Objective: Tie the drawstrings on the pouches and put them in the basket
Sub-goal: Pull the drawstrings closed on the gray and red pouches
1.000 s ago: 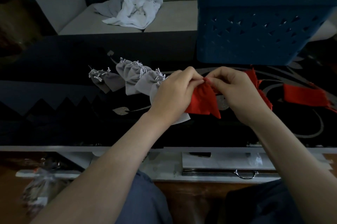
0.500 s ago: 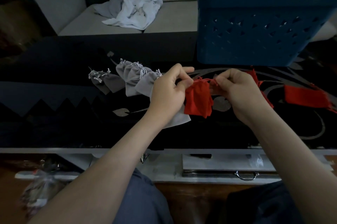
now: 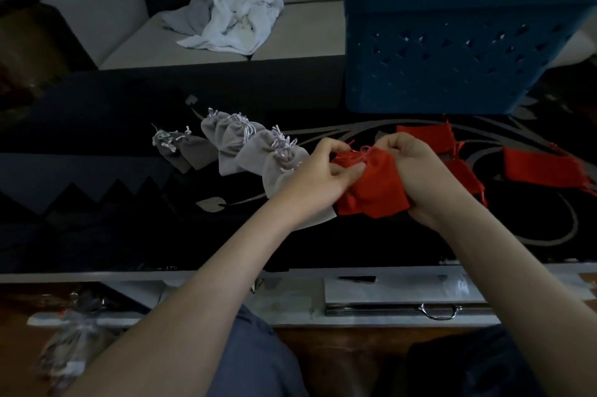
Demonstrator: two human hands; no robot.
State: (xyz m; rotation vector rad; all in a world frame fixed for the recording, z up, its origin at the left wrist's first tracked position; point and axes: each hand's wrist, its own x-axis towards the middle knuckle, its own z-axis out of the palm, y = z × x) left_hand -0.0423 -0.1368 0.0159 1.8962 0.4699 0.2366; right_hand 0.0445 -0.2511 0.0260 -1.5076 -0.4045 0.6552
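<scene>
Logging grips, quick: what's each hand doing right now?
Left hand: pinches the red pouch at its neck.
Right hand: grips the same pouch.

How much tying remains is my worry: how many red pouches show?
4 pouches: one held by left hand and right hand; two partly behind the right hand; one far right. Others may be hidden.

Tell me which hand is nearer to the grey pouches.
Left. The left hand overlaps the nearest of the grey pouches. The right hand is farther right, on the other side of the red pouch that both hands grip.
</scene>
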